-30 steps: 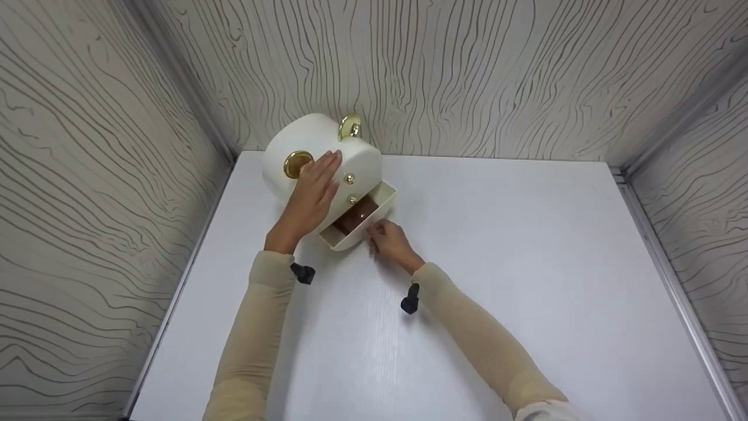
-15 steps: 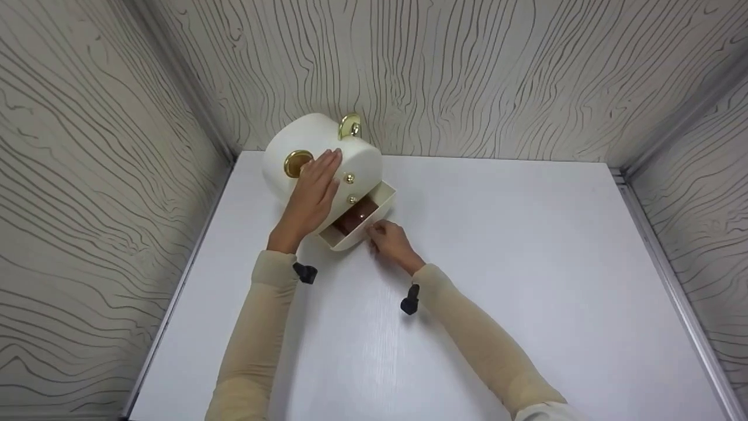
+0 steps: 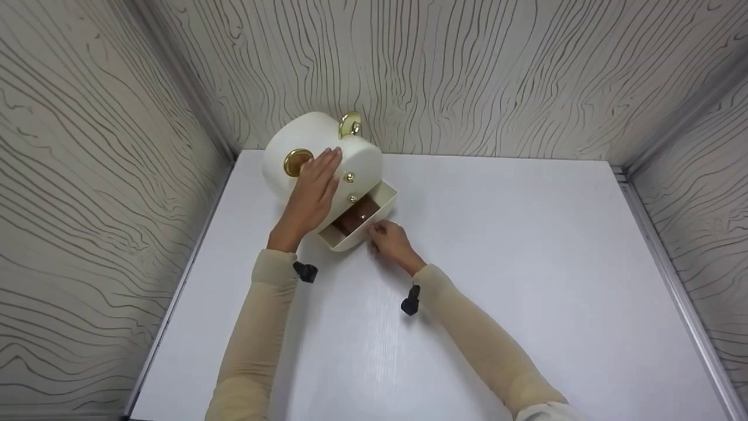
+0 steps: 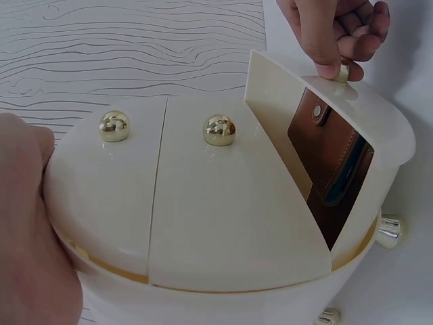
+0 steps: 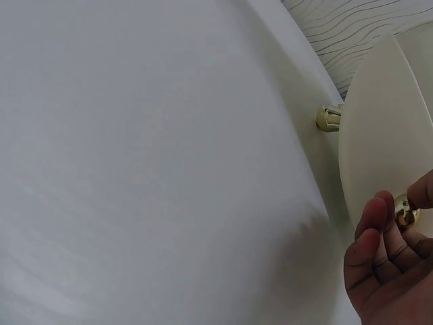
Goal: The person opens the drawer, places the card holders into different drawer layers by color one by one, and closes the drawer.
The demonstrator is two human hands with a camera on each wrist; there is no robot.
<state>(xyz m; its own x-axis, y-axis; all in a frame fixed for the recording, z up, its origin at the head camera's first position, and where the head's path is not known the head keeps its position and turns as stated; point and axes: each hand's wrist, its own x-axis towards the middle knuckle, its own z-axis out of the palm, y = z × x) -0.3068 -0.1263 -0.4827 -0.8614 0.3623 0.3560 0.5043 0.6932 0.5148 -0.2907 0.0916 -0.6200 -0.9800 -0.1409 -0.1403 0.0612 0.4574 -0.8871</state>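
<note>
A white rounded cabinet (image 3: 312, 131) with gold knobs stands at the back left of the table. Its lowest drawer (image 4: 385, 125) is pulled out. Inside lies a brown leather wallet (image 4: 308, 135) with a snap button and a blue inner edge, partly hidden by the drawer walls. My left hand (image 3: 310, 196) rests on the cabinet's top, fingers straight, beside a round gold ring (image 3: 297, 162). With thumb and fingers, my right hand (image 3: 390, 241) pinches the drawer's gold knob (image 5: 404, 211).
Two more gold knobs mark the shut drawers above, one being the upper knob (image 4: 114, 126). A gold handle-like fitting (image 3: 350, 126) sits at the cabinet's back. Wood-grain patterned walls (image 3: 467, 76) enclose the white table (image 3: 497, 263) behind and at both sides.
</note>
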